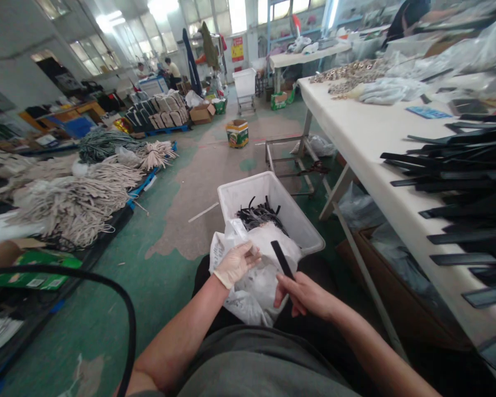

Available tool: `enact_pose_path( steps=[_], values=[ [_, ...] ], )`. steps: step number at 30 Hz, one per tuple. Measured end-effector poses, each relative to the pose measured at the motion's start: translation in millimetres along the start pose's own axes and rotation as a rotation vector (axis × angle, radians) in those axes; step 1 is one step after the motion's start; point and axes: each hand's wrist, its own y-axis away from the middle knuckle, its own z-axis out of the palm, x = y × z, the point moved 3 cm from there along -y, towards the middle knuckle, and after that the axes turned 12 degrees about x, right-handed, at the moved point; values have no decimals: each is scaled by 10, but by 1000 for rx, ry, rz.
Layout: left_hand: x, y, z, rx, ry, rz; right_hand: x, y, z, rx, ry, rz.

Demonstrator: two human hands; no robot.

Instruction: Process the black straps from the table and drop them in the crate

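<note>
Gripping the black strip [281,259] by its lower end, the right hand [300,292] holds it tilted above the white bag [250,300]; I judge so low a grip could let it swing or slip; the left hand [237,263] is half-curled over the bag, and I cannot tell whether it pinches anything; loose folds bunching around those fingers could snag the strip; the bag lies against the near end of the bin [293,212], so a knock there might shift it.
</note>
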Motion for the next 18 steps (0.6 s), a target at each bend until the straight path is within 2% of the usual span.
enact_pose_path(
  steps=[3,5,13,18],
  values=[
    [-71,12,80,30,30,28,173,70,226,-15,55,39],
    [-108,41,141,20,35,35,207,45,294,-3,72,37],
    [-131,141,227,-54,114,23,290,-92,242,112,45,13],
    [-130,130,221,-68,114,35,279,-58,259,58,41,14]
  ],
)
